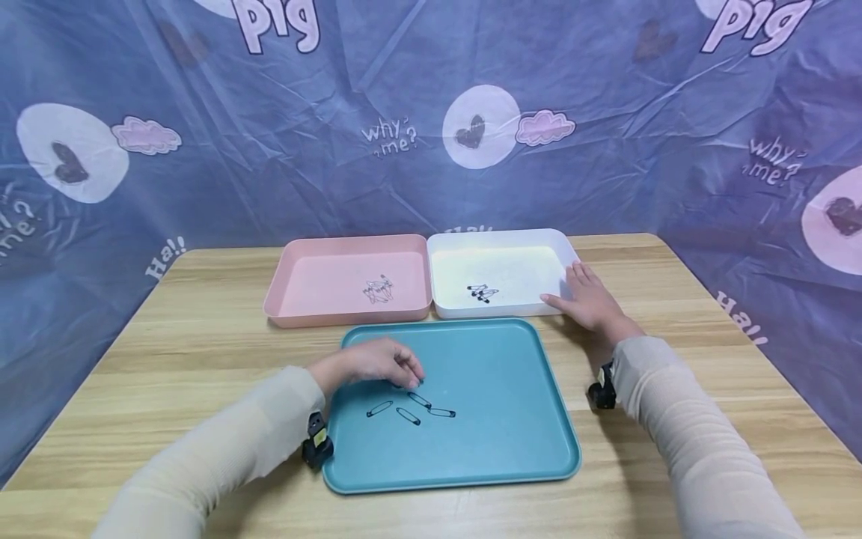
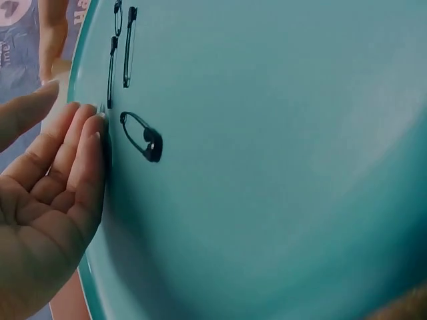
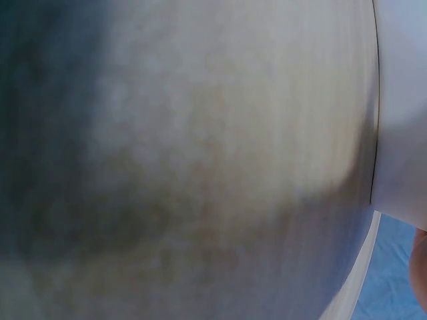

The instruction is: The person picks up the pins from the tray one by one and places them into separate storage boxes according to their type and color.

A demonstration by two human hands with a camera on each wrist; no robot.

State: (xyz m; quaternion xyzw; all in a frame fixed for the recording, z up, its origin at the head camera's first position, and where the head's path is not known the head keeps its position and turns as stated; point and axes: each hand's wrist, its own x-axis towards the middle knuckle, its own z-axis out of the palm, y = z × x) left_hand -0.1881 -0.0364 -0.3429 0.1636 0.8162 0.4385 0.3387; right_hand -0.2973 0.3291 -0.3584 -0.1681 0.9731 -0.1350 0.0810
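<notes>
My left hand (image 1: 384,362) is low over the teal tray (image 1: 498,419), fingertips close to its surface. In the left wrist view the thumb stands apart from the bent fingers (image 2: 83,160), whose tips reach a pin largely hidden behind them. Several black safety pins (image 1: 408,416) lie spread on the tray just in front of this hand; one safety pin (image 2: 142,137) shows large beside the fingertips. My right hand (image 1: 591,301) rests at the right rim of the white tray (image 1: 501,238), fingers extended, thumb over the front corner. The right wrist view catches only a sliver of finger (image 3: 419,267).
A pink tray (image 1: 330,288) adjoins the white one on the left, behind the teal tray. Inside it sits a small heap of silver safety pins (image 1: 378,290). Several black safety pins (image 1: 482,293) lie in the white tray. Behind the wooden table (image 1: 202,314) hangs a blue printed cloth (image 1: 377,82).
</notes>
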